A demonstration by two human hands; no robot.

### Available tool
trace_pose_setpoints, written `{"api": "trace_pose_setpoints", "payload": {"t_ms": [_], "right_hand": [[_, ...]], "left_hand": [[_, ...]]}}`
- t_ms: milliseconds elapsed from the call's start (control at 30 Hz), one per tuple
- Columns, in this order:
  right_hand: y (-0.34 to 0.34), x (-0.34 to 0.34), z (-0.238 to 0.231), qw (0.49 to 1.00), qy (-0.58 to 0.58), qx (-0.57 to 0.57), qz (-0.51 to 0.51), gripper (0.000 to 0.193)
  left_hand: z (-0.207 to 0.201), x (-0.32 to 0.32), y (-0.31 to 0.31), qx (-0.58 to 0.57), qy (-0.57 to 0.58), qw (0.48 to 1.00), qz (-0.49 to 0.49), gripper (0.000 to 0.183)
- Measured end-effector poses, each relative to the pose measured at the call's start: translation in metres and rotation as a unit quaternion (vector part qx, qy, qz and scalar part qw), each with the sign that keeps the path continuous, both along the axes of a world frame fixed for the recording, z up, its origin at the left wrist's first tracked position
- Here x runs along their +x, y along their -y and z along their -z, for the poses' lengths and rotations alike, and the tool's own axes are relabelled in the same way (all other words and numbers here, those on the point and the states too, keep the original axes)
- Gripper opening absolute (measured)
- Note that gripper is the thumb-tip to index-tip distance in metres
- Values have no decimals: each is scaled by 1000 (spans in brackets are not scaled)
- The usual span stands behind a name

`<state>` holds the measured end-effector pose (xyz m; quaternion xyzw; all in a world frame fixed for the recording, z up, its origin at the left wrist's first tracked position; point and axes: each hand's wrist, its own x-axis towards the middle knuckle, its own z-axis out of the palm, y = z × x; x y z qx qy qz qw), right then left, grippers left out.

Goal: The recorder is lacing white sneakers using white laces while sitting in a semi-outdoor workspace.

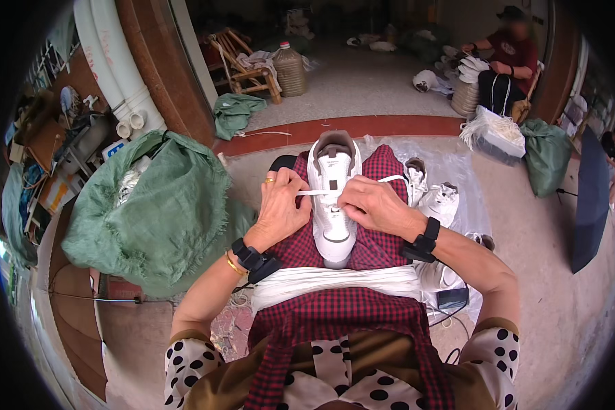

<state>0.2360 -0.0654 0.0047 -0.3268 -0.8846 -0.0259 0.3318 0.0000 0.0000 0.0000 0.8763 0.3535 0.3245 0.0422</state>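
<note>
A white sneaker point(333, 229) rests on my lap over a red-and-black checked apron point(290, 249), its toe toward me and its collar away. A flat white shoelace point(314, 193) crosses its throat at the lower eyelets. At the shoe's left side, my left hand point(281, 208) is closed, pinching the lace where it comes out sideways. My right hand point(378, 203) has its fingers pressed together on the right eyelet edge, gripping lace; its fingertips partly hide the eyelets. Another stretch of lace stands out behind the right hand. A thick bundle of white laces point(335, 283) lies across my lap.
Several white sneakers point(439, 203) lie on clear plastic sheeting at my right. A big green woven sack point(150, 212) bulges at my left. Farther off are a bamboo chair point(242, 65), a large jug point(289, 72), a lace-filled tub point(497, 140) and a seated person point(512, 58).
</note>
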Motion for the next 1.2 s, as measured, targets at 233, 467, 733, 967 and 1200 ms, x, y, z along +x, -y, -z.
{"api": "trace_pose_setpoints", "payload": {"t_ms": [233,467,733,967,1200], "right_hand": [[5,2,-5,989,8,18,143,25],[9,6,-2,972,-27,-111,204,30],[9,10,-12,987,47,20,155,14],[13,41,-28,983,117,5,144,11],[57,156,-53,956,136,24,258,10]], "left_hand": [[-12,-8,-6,-106,57,987,107,15],[-21,-61,-39,-327,144,933,48,27],[-10,-25,-2,47,2,998,40,39],[0,-22,-12,135,-19,980,146,28],[-21,-155,-25,192,-119,974,11,30]]}}
